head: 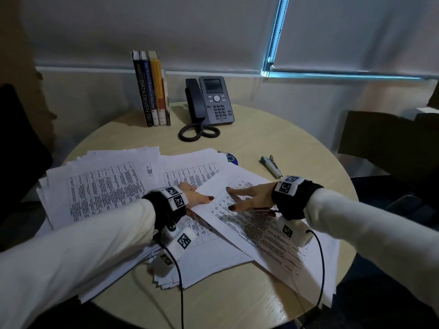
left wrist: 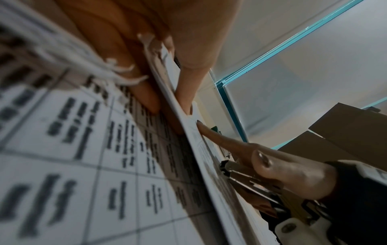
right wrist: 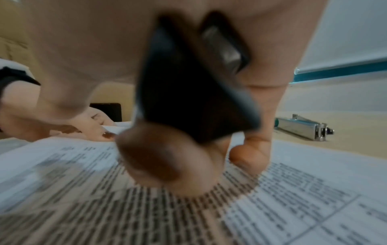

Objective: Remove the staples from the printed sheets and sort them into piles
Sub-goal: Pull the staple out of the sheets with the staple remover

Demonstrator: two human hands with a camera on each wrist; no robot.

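Fingers (head: 234, 189) of right hand (head: 251, 195) spread flat on sheet (head: 249, 224), palming staple remover (right wrist: 194, 92); left hand (head: 194, 197) pinches its corner, apparently for separation

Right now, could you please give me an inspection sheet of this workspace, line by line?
Surface: round light wood table, largely covered with paper.
Job's things: printed sheets in loose overlapping stacks; top sheet lies askew across them; a dark tool, likely the staple remover, in the right hand.
Clutter: silver stapler, desk phone, upright books, a disc part hidden under paper.
Grippers: left hand pinches the top sheet's edge; right hand rests fingers on that sheet while its thumb clamps the tool.
Cables: black wrist-camera leads trail over the paper; coiled phone cord.
Surroundings: drawn window blinds, dark chairs at both sides.
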